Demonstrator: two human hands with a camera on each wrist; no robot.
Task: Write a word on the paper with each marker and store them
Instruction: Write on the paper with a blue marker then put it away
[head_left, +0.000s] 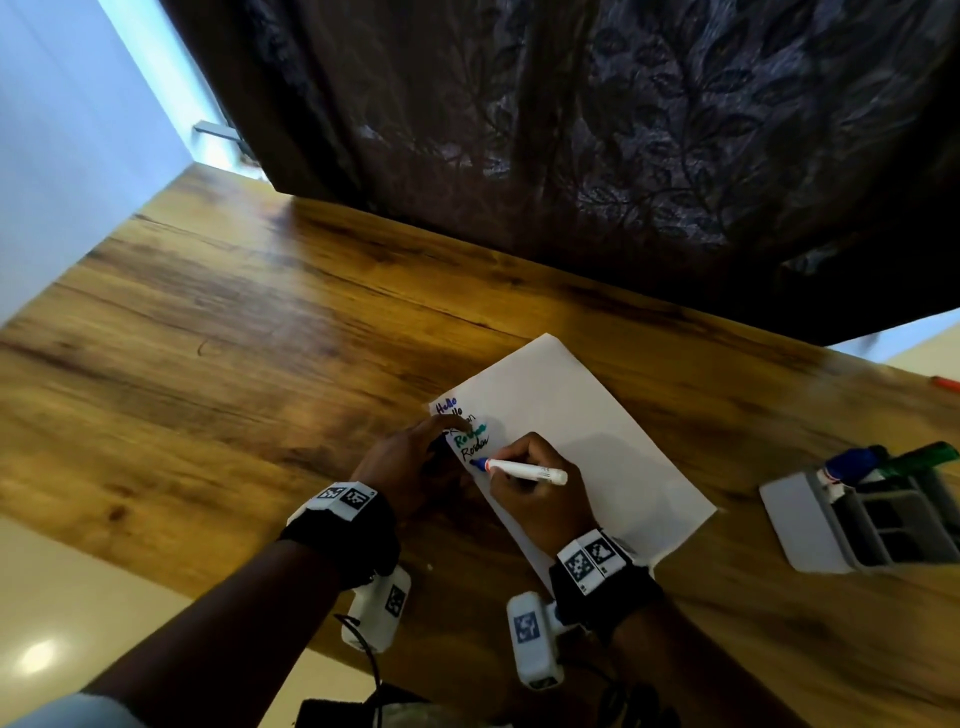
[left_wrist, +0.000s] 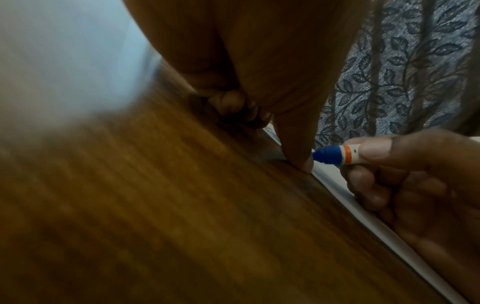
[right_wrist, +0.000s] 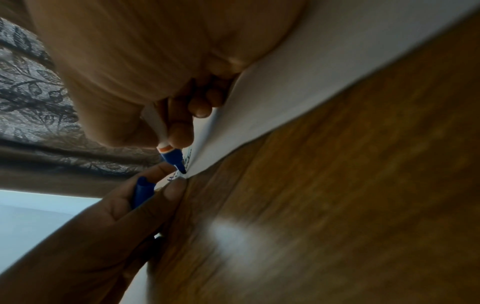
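A white sheet of paper (head_left: 571, 441) lies on the wooden table (head_left: 260, 338), with several words in blue, black and green at its near left corner. My right hand (head_left: 514, 460) grips a white marker (head_left: 524, 472) with a blue tip, and the tip touches the paper just below the last word. In the right wrist view the marker (right_wrist: 171, 154) points down at the paper's (right_wrist: 311, 82) edge. My left hand (head_left: 428, 444) rests on the paper's left edge and holds the blue cap (right_wrist: 141, 191) between its fingers. The left wrist view shows the marker (left_wrist: 335, 155) beside my left fingertip (left_wrist: 303, 162).
A grey and white organizer (head_left: 883, 519) stands on the table at the right, holding a blue marker (head_left: 852, 460) and a green marker (head_left: 919, 457). A red marker (head_left: 945, 384) lies at the far right edge. A dark patterned curtain (head_left: 623, 130) hangs behind the table.
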